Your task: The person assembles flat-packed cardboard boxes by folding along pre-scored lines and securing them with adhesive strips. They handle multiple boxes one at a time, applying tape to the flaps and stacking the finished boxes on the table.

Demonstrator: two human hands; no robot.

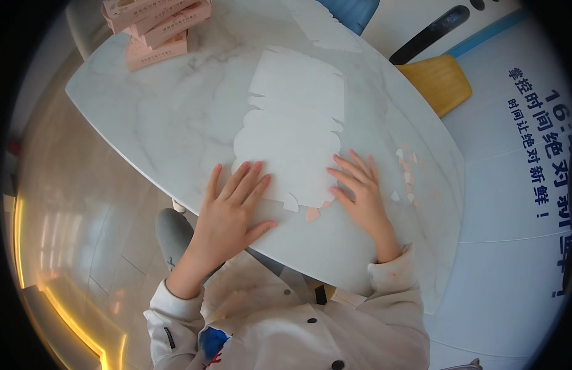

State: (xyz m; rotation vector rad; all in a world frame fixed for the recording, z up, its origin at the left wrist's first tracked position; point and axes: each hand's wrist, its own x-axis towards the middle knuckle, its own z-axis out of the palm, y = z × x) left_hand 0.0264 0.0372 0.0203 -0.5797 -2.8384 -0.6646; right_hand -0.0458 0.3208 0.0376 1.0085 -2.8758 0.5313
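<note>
A flat white cardboard box blank point(292, 135) with notched sides and scalloped edges lies on the marble-patterned table point(193, 117). My left hand point(232, 203) rests on its near left corner, fingers spread and palm down. At the near right edge my right hand point(361, 191) touches the cardboard with its fingertips, the fingers apart and nothing held. By the near edge, between my hands, are a small white scrap point(291, 202) and a pink scrap point(313, 214).
Several pink boxes point(159, 46) are stacked at the far left. Another white cardboard sheet point(326, 28) lies at the far edge. Small paper scraps point(409, 177) are scattered to the right of my right hand. A yellow chair point(439, 83) and a blue chair point(352, 11) stand beyond the table.
</note>
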